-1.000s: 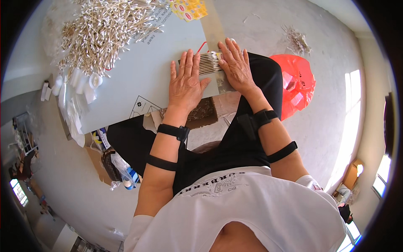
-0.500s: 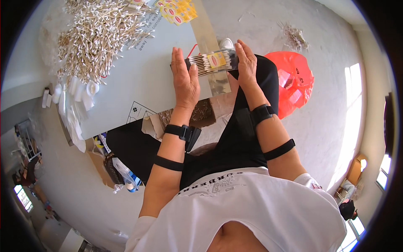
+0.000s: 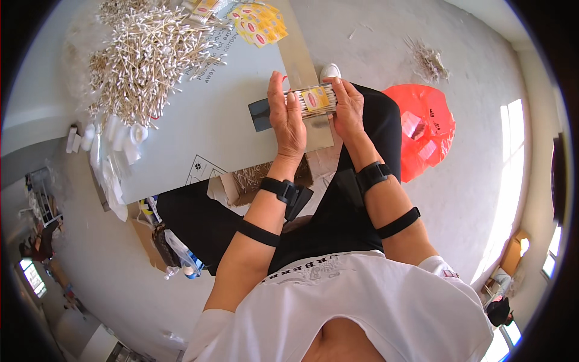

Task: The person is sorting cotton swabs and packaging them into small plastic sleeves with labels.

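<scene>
A flat bundle of cotton swabs (image 3: pixel 325 103) with a yellow label (image 3: pixel 315 98) lies crosswise between my two hands. My left hand (image 3: pixel 288 123) presses against its left end, fingers straight and thumb upright beside the swab tips. At the other end my right hand (image 3: pixel 348 111) grips the bundle, its fingers bent over the edge. Some of the swabs are hidden by the fingers. A dark flat piece (image 3: pixel 260 115) sticks out to the left behind my left hand, on the table's near right part.
Loose cotton swabs (image 3: pixel 142 57) are heaped on the grey table (image 3: pixel 199 130), with yellow labels (image 3: pixel 260 24) beside them. White rolls (image 3: pixel 137 133) stand at the table's left edge. Below it sits an open cardboard box (image 3: pixel 250 181). A red plastic bag (image 3: pixel 416 120) lies on the floor, right.
My hands have come closer together, squeezing in on the bundle's ends. The left hand moved right, uncovering the dark piece. The whole view shifted slightly.
</scene>
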Demonstrator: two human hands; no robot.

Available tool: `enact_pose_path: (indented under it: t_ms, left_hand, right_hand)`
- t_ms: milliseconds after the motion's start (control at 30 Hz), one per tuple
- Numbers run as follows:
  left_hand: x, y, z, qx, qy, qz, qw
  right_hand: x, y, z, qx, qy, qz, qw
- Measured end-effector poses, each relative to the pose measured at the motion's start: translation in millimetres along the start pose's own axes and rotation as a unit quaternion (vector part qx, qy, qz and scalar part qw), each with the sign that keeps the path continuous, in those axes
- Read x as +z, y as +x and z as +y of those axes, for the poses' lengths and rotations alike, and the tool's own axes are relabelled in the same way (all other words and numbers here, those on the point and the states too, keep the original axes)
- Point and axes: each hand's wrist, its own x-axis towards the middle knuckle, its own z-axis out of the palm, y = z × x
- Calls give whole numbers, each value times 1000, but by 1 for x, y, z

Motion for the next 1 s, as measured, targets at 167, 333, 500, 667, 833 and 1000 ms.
enact_pose_path:
  t_ms: [167,333,500,667,833,1000]
  left_hand:
    - [23,-5,5,-16,-44,5,999]
    - [0,2,0,-14,-38,9,999]
    - [-111,41,-16,106,347,89,928]
    - [-182,71,-29,122,506,30,853]
    - [-171,73,-27,102,485,18,868]
    - [-176,74,-27,92,477,12,874]
  right_hand:
    - [-3,-1,1,-5,-8,2,1000]
    - [-17,6,2,-10,-37,-15,999]
    - [19,-5,-22,-399,-532,123,736]
    - [99,12,-13,-289,-455,-209,816]
    - [177,58,15,-390,-468,-215,764]
    - [197,74,39,-371,-545,-209,722]
